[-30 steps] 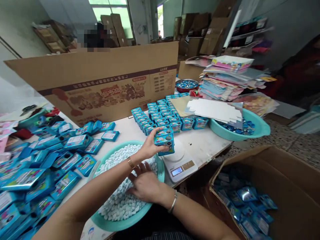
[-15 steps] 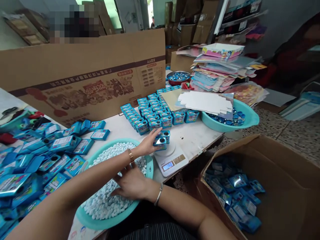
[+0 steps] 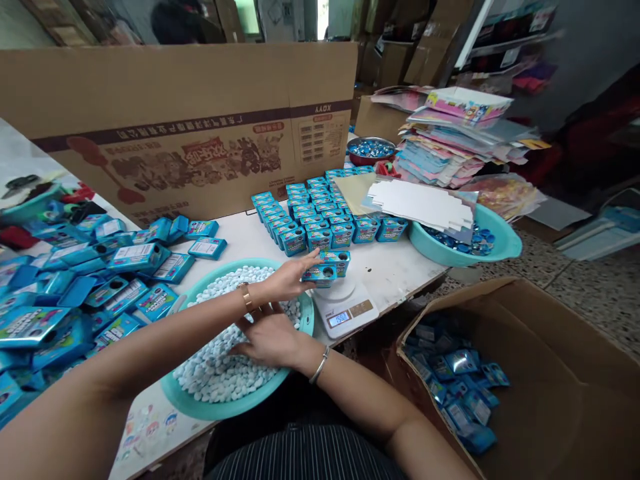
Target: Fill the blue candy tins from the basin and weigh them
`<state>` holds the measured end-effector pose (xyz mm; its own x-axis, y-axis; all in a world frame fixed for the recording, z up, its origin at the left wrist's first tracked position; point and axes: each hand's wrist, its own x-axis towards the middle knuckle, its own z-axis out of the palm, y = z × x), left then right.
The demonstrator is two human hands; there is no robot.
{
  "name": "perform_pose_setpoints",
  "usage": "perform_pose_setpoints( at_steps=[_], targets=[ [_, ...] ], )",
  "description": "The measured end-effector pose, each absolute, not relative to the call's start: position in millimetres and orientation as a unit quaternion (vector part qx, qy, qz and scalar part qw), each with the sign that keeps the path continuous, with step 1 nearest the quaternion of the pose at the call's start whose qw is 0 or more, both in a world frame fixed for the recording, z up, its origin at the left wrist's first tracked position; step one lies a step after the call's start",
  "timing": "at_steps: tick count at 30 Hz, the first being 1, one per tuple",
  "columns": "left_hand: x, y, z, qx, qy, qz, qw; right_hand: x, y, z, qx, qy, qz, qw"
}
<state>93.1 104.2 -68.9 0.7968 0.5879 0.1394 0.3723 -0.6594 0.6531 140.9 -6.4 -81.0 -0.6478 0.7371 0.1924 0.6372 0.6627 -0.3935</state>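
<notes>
My left hand (image 3: 287, 280), with a gold bracelet at the wrist, is closed on a small blue tin (image 3: 320, 275) at the left side of a white digital scale (image 3: 345, 313). A second blue tin (image 3: 341, 261) stands just behind it on the scale plate, and the display is lit. Under my left forearm, my right hand (image 3: 273, 340) lies on small pale-blue and white candies (image 3: 220, 373) in a turquoise basin (image 3: 240, 412). Its thumb and fingers are apart, with the fingertips partly hidden by the candies and the left arm.
Rows of blue tins (image 3: 317, 217) stand behind the scale, with a loose heap (image 3: 125, 257) at left. A large cardboard panel (image 3: 200, 87) walls the back. White card sheets (image 3: 420, 205) overlap a turquoise basin (image 3: 495, 250). An open carton (image 3: 565, 373) with tins stands at lower right.
My left hand has shifted the front tin slightly left and up from the scale plate, and the display reading has dropped. My right hand stays in the candies. The camera view has shifted.
</notes>
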Motion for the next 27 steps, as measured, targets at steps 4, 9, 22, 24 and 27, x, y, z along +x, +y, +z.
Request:
perform_pose_setpoints(
  at_steps=[4,9,22,24,27],
  targets=[
    [84,103,-41,0.895,0.227,0.22,0.315,142,-3,-86,-0.421,-0.889,0.136,0.115],
    [49,96,5,0.878,0.268,0.284,0.277,136,2,-83,-0.419,-0.898,0.128,0.037],
    [-59,75,16,0.742,0.541,0.324,0.227,126,23,-73,-0.457,-0.752,0.386,0.277],
    [-65,74,10,0.724,0.558,0.321,0.246,127,25,-73,-0.456,-0.635,0.514,0.352],
    [-67,75,0,0.708,0.58,0.313,0.254,130,27,-71,-0.439,-0.39,0.708,0.392]
  ],
)
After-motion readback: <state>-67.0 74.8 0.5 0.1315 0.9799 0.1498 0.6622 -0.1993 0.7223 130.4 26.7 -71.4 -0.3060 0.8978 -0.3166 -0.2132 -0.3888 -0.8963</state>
